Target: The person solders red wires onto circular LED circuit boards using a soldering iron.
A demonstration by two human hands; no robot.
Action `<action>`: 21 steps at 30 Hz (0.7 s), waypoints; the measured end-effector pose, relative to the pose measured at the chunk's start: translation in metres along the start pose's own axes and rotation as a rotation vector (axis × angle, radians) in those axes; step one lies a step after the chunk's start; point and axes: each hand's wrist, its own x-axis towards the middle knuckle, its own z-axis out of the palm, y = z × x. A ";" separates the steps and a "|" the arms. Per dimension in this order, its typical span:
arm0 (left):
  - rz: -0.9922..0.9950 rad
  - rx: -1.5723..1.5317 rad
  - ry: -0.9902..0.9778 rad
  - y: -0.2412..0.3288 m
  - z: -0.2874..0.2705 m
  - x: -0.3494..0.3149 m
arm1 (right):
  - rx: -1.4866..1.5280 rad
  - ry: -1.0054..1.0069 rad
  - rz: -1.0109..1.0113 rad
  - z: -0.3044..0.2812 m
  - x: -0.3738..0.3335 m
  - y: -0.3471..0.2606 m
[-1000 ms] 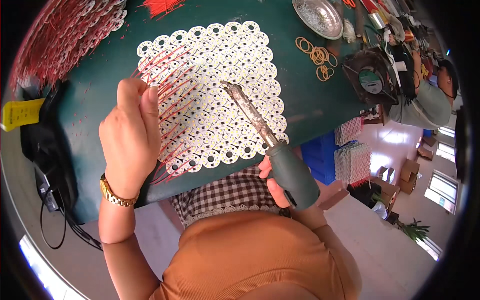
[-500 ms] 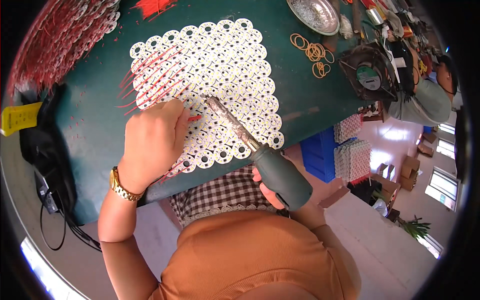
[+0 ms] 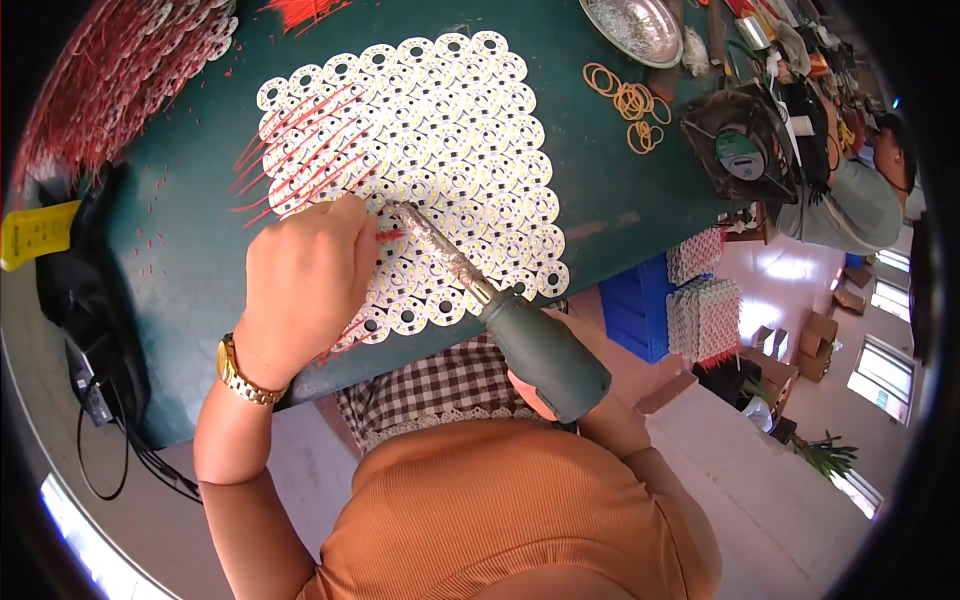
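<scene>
In the head view, the sheet of round white boards [image 3: 440, 150] lies flat on the green table [image 3: 600, 190] and is the landmark for everything else. The left hand [image 3: 310, 275] comes over the sheet's left side, fingers curled in a pinch that seems to hold red wire [image 3: 390, 235]; short red ends show past the thumb, above the boards, though the fingertips themselves are hidden. The right hand [image 3: 530, 392], just off the sheet's near edge and mostly hidden behind the handle, is clasped round the soldering iron [image 3: 510, 320]. Its tinned barrel slants in over the sheet, the tip just beside the red ends; whether it touches a board cannot be told. More wires [image 3: 305, 167] lie slanted across the sheet's upper left part, their tails running past its edge. Beyond the sheet's far right corner are the metal dish [image 3: 640, 35] and the rubber bands [image 3: 632, 100]; a heap of wired boards [image 3: 120, 90] stands off its far left corner. Good work here probably calls for a quiet left wrist, the wire end held flat on its pad, and fingers well back from the hot barrel. The tip is best brought in low from the right, touched briefly and lifted straight off, the wire held motionless until the joint sets, without the left forearm dragging the laid wires.
</scene>
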 end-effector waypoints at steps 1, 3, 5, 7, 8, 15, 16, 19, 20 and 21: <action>0.001 0.002 -0.002 0.000 0.000 0.000 | 0.058 0.118 -0.069 0.004 -0.002 0.002; -0.004 0.007 -0.002 0.000 0.000 0.000 | 0.114 0.071 -0.056 0.005 -0.006 0.018; -0.002 0.016 -0.010 0.001 0.000 0.001 | 0.167 0.030 -0.042 0.012 -0.008 0.048; 0.011 0.014 -0.003 0.001 -0.001 0.002 | -0.231 -0.103 0.006 0.023 -0.009 0.084; 0.022 0.015 0.002 0.000 -0.001 0.001 | -0.233 -0.109 0.004 0.024 -0.010 0.082; -0.004 0.031 -0.015 -0.001 0.001 -0.001 | -0.064 0.087 -0.097 0.004 -0.013 0.029; 0.001 0.032 -0.009 -0.002 0.001 -0.001 | -0.091 0.114 -0.120 0.001 -0.014 0.019; 0.008 0.028 -0.007 -0.002 0.003 0.000 | -0.159 0.233 -0.327 -0.007 -0.008 -0.012; 0.006 0.030 -0.013 -0.002 0.002 -0.001 | -0.160 0.228 -0.328 -0.011 -0.007 -0.020; 0.001 0.029 -0.011 -0.003 0.002 -0.002 | -0.131 0.169 -0.270 -0.018 -0.007 -0.027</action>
